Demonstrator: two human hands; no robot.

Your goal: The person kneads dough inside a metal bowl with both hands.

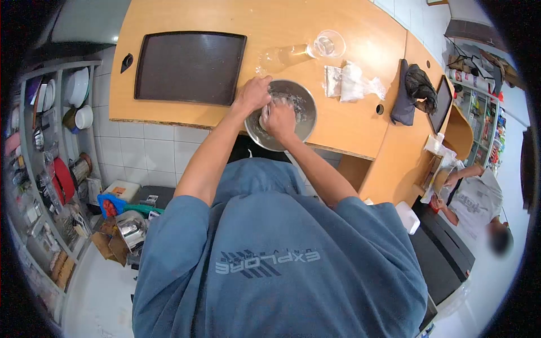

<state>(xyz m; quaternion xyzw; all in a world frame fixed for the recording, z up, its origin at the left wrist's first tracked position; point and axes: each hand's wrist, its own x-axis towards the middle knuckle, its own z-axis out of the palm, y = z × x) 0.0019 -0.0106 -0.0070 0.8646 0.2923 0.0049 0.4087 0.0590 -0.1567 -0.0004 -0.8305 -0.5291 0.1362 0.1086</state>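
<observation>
A round metal mixing bowl stands at the front edge of the wooden table, its inside smeared with white, floury residue. My left hand is closed over the bowl's left rim. Down inside the bowl, my right hand is closed and pressed on a pale lump that looks like dough, mostly hidden under the fingers. Just behind the bowl lie a clear plastic bottle on its side and a clear plastic cup. To the right are plastic bags of white powder.
A dark baking tray lies on the table at the left. Dark cloths lie at the right. Another person works at the far right counter. Loaded shelves and boxes on the floor are at the left.
</observation>
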